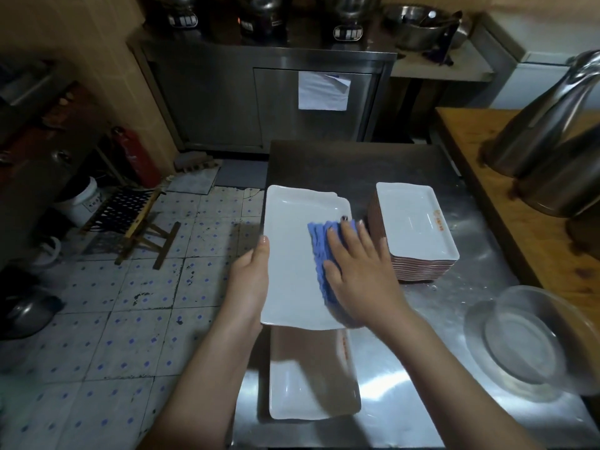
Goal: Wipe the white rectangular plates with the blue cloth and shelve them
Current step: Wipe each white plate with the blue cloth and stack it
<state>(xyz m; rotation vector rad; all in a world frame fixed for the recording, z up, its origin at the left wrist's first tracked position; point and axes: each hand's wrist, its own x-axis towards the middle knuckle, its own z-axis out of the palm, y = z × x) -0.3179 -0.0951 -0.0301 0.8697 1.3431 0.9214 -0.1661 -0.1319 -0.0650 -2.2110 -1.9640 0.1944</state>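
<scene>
My left hand grips the left edge of a white rectangular plate and holds it above the steel table. My right hand lies flat on the blue cloth and presses it against the plate's right half. A second white plate rests on the table just below the held one. To the right stands a stack of several white plates with reddish undersides.
Glass bowls sit at the table's right front. A wooden counter with large steel kettles borders the right. Left of the table is tiled floor with a folding stool, a red extinguisher and a white bucket. A steel cabinet stands behind.
</scene>
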